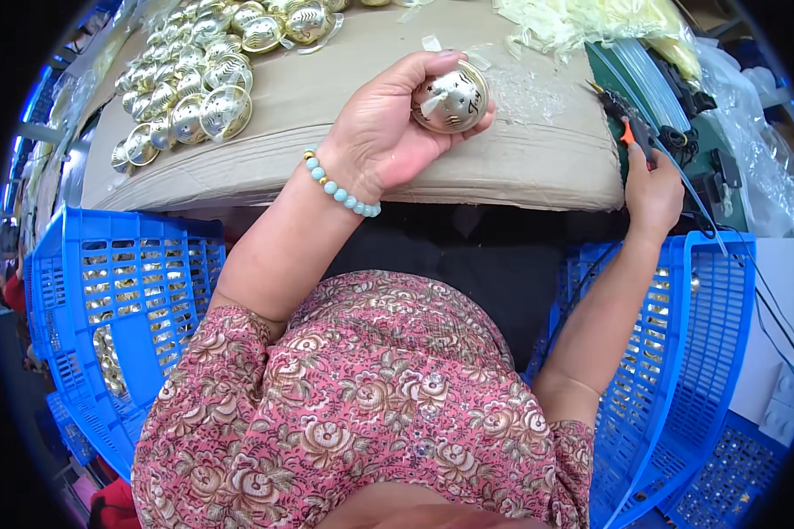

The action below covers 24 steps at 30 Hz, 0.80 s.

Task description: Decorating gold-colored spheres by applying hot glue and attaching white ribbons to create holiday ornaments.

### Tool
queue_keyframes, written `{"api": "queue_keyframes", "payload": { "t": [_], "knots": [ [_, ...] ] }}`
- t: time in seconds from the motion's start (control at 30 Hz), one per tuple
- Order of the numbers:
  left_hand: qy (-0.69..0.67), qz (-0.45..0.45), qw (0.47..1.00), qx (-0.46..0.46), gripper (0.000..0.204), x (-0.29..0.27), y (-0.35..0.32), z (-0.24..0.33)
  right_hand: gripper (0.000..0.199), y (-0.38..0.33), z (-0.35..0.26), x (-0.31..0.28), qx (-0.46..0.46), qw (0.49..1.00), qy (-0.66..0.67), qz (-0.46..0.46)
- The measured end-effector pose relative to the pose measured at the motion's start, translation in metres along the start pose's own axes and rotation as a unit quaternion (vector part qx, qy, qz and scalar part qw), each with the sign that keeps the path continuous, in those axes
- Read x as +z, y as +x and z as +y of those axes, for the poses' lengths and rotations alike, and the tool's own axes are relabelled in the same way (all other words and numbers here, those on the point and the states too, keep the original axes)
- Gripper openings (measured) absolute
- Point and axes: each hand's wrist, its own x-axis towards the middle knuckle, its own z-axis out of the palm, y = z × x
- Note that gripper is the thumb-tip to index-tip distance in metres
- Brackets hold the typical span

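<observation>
- My left hand (393,128) clasps a shiny gold, black-printed ball (450,99) over the tan cardboard surface (538,172), mid-front.
- Right hand (655,196) grips a black-and-orange tool (631,123), right edge.
- Gold domed pieces (225,112) crowd left edge; mine's apparently unfinished.

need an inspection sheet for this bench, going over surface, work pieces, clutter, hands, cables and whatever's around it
Surface: tan cardboard, its front edge creased and layered.
Work pieces: a gold ball with dark markings in the left hand; more gold balls grouped at the left of the cardboard.
Clutter: yellow plastic heaped at the far right; small clear scraps beyond the held ball.
Left grip: left hand holds the ball, thumb on top.
Right grip: right hand holds a black tool with an orange trigger.
Cables: black coil right of the tool.
Surroundings: left blue crate, gold pieces showing through its slots; right blue crate by the right forearm.
</observation>
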Motion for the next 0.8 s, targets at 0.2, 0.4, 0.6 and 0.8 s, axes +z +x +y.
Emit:
{"api": "queue_keyframes", "payload": {
  "t": [0.2,0.4,0.6,0.8],
  "knots": [
    [-0.068,0.038,0.996,0.035,0.015,-0.002,0.007,0.000,0.030,0.009,0.019,0.016,0.041,0.937,0.346,-0.001],
    [-0.094,0.036,0.994,0.032,0.015,-0.002,0.011,-0.001,0.040,-0.046,-0.021,-0.021,-0.044,0.709,0.674,-0.204],
    [-0.110,0.076,0.990,0.047,0.022,0.004,0.013,-0.006,0.043,-0.067,-0.052,-0.024,-0.045,0.698,0.665,-0.262],
    [-0.099,0.060,0.992,0.047,0.017,0.005,0.015,-0.007,0.039,-0.076,-0.065,-0.028,-0.113,0.675,0.663,-0.303]
  ]
}}
